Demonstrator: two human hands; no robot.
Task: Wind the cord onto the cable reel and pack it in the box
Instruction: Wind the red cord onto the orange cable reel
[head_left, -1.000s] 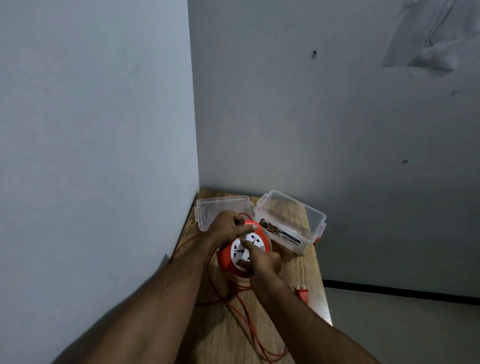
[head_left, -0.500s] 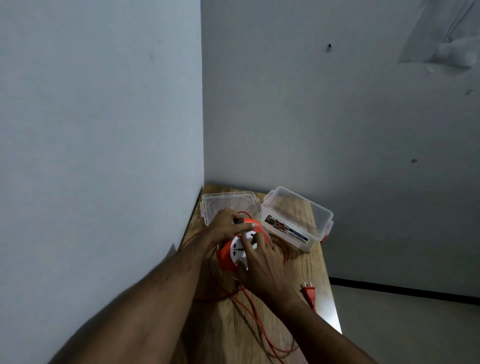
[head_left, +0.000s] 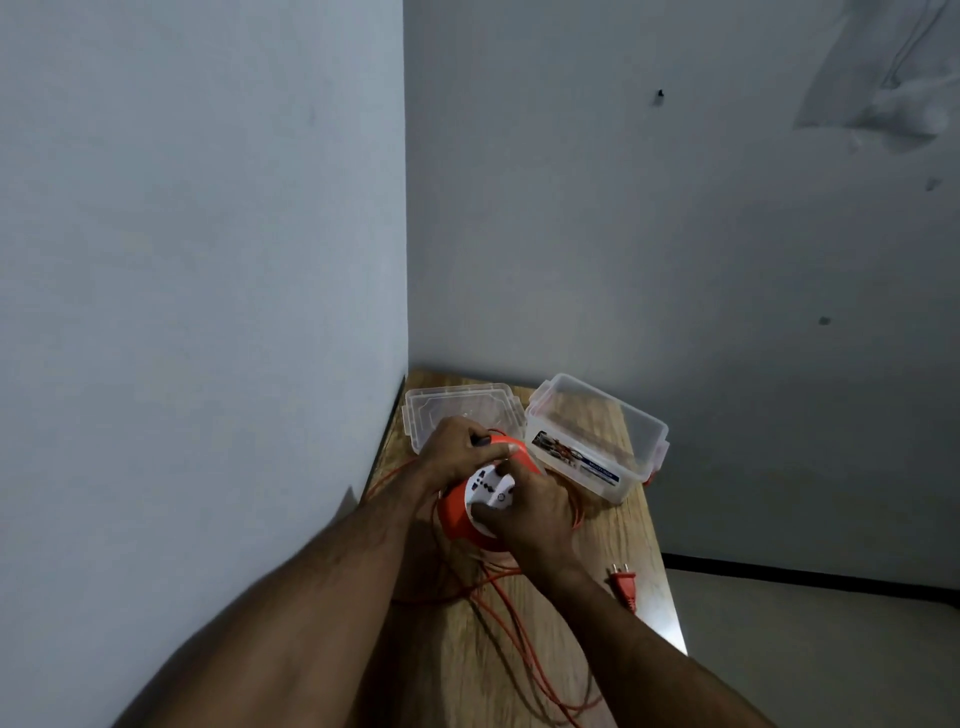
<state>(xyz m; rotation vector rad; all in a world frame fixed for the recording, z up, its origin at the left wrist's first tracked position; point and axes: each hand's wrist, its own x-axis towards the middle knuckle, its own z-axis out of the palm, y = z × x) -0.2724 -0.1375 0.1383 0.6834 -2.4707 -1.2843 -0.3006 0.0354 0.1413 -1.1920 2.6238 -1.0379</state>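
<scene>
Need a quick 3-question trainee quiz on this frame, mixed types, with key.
1. True or false: the clear plastic box already holds the orange cable reel.
2. The orange plug lies: A) in the box, B) on the wooden table, C) in a hand?
3. What lies flat left of the box?

Key: 1 false, both the left hand and right hand grip the reel. 2 B. 3 the clear plastic lid.

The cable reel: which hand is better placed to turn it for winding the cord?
Probably the right hand: its fingers lie on the white face of the cable reel, while the left hand grips the rim.
</scene>
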